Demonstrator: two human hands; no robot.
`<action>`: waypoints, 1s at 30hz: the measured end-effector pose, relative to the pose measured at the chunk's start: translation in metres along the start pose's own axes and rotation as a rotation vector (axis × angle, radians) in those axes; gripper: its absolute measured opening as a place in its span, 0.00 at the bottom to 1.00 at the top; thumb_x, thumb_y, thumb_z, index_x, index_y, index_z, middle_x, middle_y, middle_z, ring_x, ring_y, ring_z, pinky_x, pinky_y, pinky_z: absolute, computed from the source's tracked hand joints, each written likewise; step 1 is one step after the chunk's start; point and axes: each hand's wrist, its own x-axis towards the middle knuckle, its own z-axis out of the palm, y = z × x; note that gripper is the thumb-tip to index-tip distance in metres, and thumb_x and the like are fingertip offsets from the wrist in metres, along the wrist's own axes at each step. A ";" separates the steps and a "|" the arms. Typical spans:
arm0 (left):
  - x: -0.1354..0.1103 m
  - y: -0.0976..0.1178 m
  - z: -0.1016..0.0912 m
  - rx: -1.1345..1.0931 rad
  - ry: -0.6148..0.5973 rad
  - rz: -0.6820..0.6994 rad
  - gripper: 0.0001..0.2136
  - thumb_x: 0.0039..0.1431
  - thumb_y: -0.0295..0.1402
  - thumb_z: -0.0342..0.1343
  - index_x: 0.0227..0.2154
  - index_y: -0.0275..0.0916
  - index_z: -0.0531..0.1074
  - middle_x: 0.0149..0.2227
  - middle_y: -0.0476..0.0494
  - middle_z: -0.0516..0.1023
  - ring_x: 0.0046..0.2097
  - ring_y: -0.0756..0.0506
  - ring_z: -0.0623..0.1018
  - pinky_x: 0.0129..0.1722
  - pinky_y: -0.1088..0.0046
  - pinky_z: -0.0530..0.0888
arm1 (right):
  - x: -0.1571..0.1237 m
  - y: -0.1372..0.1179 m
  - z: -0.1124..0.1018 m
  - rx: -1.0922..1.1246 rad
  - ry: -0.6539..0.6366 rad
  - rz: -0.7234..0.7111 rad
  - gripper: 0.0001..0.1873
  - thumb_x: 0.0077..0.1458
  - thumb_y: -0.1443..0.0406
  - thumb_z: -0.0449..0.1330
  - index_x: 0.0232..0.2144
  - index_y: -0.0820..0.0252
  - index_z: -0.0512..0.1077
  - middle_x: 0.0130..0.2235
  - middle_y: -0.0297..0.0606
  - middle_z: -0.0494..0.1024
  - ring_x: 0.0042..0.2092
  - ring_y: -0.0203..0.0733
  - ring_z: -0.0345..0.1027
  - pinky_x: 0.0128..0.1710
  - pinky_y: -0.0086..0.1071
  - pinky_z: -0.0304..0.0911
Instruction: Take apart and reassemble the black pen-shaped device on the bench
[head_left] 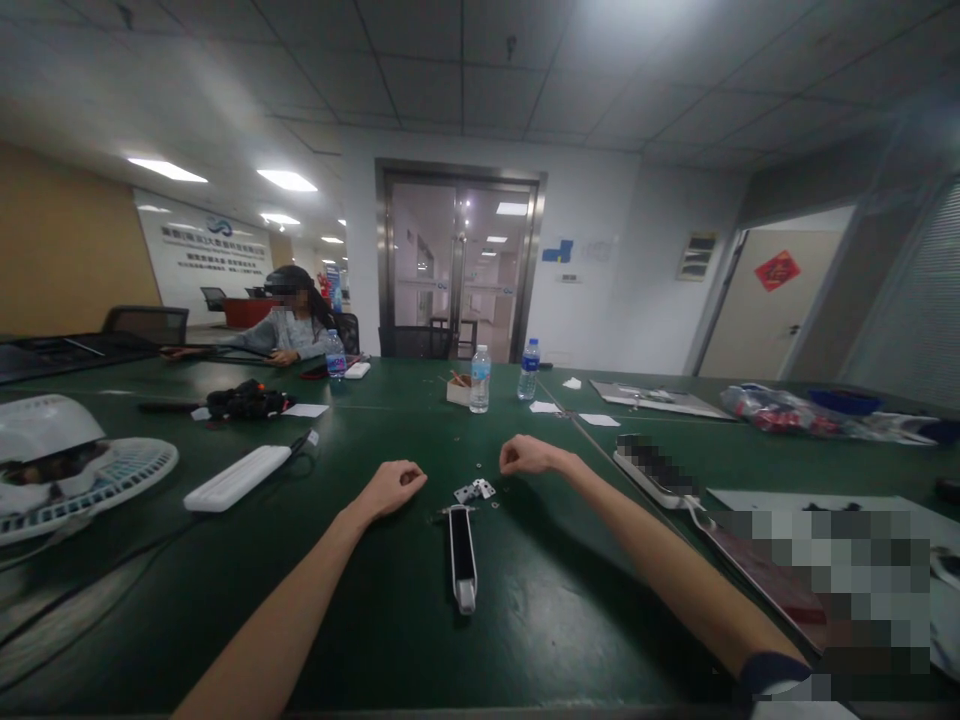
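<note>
A plastic water bottle [480, 380] stands just beside a small cardboard box [458, 391] on the green table [375, 640].

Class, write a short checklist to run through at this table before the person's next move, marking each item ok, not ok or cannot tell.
1. Left hand and right hand free: ok, both curled and empty.
2. Metal hinge between the hands: ok.
3. Black-and-white tool flat on the green table, close below the hinge: ok.
4. Small metal bits gathered together: not ok, they lie scattered around the hinge.
5. Tool switched on: cannot tell.
</note>
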 end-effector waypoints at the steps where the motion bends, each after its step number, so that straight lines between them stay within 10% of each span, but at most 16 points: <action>1: 0.000 -0.001 0.001 0.001 0.005 0.001 0.17 0.57 0.43 0.46 0.33 0.36 0.75 0.32 0.44 0.75 0.33 0.47 0.71 0.33 0.73 0.66 | -0.004 0.000 0.002 0.003 -0.016 -0.013 0.12 0.47 0.60 0.60 0.34 0.60 0.75 0.33 0.34 0.78 0.33 0.35 0.70 0.31 0.24 0.61; 30: -0.018 0.011 -0.005 0.026 0.056 -0.015 0.18 0.56 0.44 0.46 0.32 0.36 0.76 0.31 0.43 0.75 0.33 0.46 0.71 0.34 0.72 0.67 | -0.014 -0.027 0.011 -0.213 -0.167 0.159 0.13 0.47 0.62 0.61 0.37 0.58 0.76 0.36 0.38 0.78 0.33 0.37 0.71 0.29 0.25 0.61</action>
